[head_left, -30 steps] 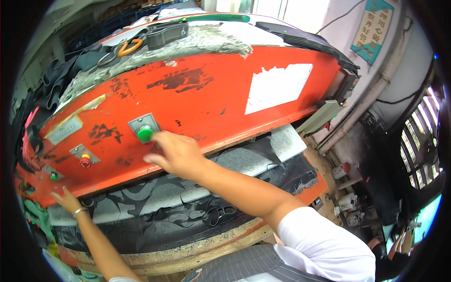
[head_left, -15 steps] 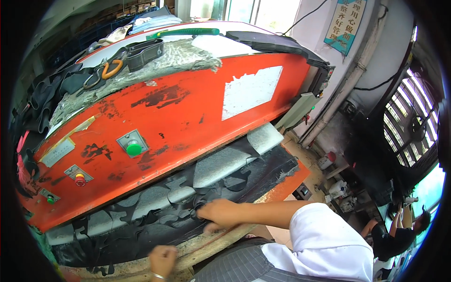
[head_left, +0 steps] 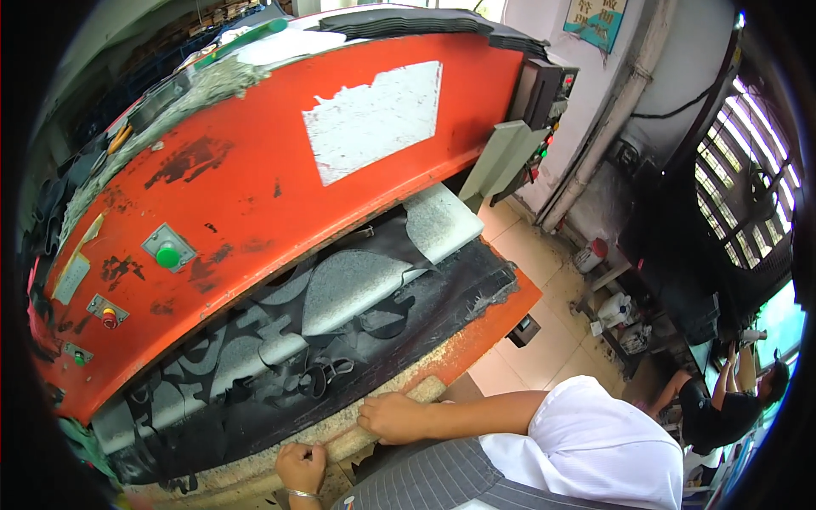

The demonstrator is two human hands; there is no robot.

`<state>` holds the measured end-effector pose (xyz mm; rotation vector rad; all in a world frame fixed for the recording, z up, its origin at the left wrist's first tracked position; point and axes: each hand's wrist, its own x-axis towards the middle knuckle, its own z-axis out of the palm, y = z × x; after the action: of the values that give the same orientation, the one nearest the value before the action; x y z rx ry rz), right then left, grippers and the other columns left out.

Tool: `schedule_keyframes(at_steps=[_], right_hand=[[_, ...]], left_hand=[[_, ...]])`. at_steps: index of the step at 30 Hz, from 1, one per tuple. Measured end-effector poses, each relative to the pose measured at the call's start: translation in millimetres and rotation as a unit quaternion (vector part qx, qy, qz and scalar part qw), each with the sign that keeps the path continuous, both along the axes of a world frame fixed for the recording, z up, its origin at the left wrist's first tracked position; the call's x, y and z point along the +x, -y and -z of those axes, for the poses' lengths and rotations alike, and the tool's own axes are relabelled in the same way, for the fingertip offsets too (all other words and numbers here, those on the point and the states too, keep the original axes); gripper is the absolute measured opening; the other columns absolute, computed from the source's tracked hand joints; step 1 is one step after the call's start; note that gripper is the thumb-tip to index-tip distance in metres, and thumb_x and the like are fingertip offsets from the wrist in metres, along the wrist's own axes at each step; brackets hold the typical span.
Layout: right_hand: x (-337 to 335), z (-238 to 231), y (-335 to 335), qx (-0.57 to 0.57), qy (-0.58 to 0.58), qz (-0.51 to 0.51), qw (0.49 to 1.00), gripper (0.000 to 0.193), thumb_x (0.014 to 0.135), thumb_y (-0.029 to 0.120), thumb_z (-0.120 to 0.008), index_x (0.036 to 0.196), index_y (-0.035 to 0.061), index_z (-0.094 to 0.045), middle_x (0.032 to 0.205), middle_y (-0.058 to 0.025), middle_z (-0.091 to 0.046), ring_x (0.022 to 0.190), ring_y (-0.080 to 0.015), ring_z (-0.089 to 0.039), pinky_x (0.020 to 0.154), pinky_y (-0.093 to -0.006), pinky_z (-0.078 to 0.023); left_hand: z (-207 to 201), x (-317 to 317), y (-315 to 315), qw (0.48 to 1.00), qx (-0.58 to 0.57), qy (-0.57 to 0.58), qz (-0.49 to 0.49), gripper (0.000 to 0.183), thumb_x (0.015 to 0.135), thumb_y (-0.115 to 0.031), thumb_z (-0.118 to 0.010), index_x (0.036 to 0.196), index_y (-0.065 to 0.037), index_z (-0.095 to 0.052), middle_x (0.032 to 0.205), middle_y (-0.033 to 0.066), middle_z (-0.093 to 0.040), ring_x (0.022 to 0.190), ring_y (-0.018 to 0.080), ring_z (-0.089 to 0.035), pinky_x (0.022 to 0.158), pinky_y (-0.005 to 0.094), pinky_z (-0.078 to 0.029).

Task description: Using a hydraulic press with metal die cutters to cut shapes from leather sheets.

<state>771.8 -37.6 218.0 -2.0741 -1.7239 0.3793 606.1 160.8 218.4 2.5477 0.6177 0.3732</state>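
Note:
My right hand (head_left: 393, 418) is closed at the worn, yellowish front edge (head_left: 340, 425) of an orange press. Its fingers curl down, and whatever they grip is hidden. Close by on the left is my left hand (head_left: 302, 467), curled into a loose fist with a bracelet at the wrist; a small dark spot shows between thumb and finger, too small to name. Beyond both hands, a dark looped cutting die (head_left: 326, 376) sits on a black sheet of material (head_left: 382, 340). Cut-out openings in the sheet bare the pale grey cutting board (head_left: 442, 223) beneath.
Above the board spans the orange press beam (head_left: 255, 170), with a green button (head_left: 167, 254) and a red knob (head_left: 109, 318). A control box (head_left: 544, 93) stands at its right end. Tiled floor (head_left: 510, 357) lies rightward; another person (head_left: 722, 416) works at far right.
My right hand has drawn back from the die area to the front edge, leaving the die on the sheet. The view has swung right, so the press appears farther left.

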Motion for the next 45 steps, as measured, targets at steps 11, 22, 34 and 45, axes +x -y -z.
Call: schedule_keyframes(at_steps=[11,22,34,45], right_hand=[[228,-21,-55,0.166,0.158,0.202,0.952,0.028,0.079,0.024,-0.064,0.1,0.0064,-0.062,0.096,-0.0104,-0.062,0.096,-0.0272,-0.056,0.078,-0.0395,-0.043],[312,-10,-131,-0.008,0.201,0.047,0.978,0.021,0.083,0.023,-0.058,0.099,0.0203,-0.071,0.11,-0.0086,-0.059,0.104,-0.0259,-0.058,0.082,-0.0395,-0.051],[326,-52,4,0.026,0.059,0.318,0.946,0.03,0.082,0.032,-0.063,0.106,0.0143,-0.064,0.098,-0.0207,-0.054,0.092,-0.0389,-0.058,0.082,-0.0442,-0.047],[350,-9,13,-0.042,0.057,0.335,0.94,0.026,0.081,0.029,-0.062,0.104,0.0179,-0.067,0.108,-0.0188,-0.055,0.096,-0.0373,-0.06,0.084,-0.0447,-0.049]], left_hand=[[-13,134,-77,0.995,-0.054,0.076,0.042,0.016,0.085,-0.012,-0.063,0.093,0.003,-0.065,0.082,0.0146,-0.066,0.073,0.0234,-0.063,0.069,0.0339,-0.049],[38,247,-76,0.994,0.099,0.005,-0.043,0.051,0.092,-0.011,-0.043,0.142,-0.004,-0.037,0.139,0.0246,-0.045,0.133,0.0357,-0.038,0.113,0.0443,-0.025],[35,241,-60,0.989,0.109,-0.027,-0.099,0.047,0.094,-0.012,-0.042,0.14,-0.004,-0.04,0.14,0.0219,-0.044,0.134,0.034,-0.037,0.113,0.0435,-0.026],[39,238,-53,0.989,0.111,-0.016,-0.098,0.047,0.093,-0.011,-0.044,0.139,-0.004,-0.04,0.139,0.0202,-0.046,0.134,0.0338,-0.038,0.113,0.0436,-0.027]])
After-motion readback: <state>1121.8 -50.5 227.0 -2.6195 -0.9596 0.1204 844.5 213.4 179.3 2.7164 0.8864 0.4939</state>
